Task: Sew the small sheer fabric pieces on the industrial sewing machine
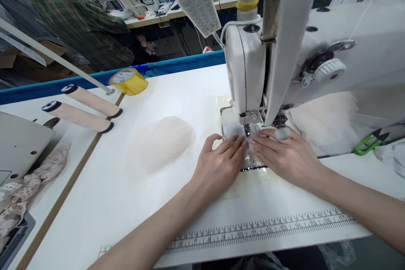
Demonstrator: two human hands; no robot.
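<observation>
My left hand [221, 162] lies on the sewing machine's bed just left of the presser foot [247, 130], fingers stretched forward and down. From the other side my right hand [284, 154] reaches in, its fingers flat beside the same foot. Between and ahead of the fingertips is a whitish, sheer-looking patch [232, 130] that may be fabric; the fingers partly hide it. The white sewing machine [249, 67] stands over both hands, its needle area low and close to the fingertips. A pale beige oval piece of thin fabric [167, 141] lies to the left.
Two beige thread cones [79, 117] and a yellow tape roll [131, 82] are at the left. Sheer fabric [325, 122] and green thread snips [368, 141] lie right of the machine. A printed ruler [253, 232] runs along the front edge. Beyond, a person [85, 29] is beside another machine.
</observation>
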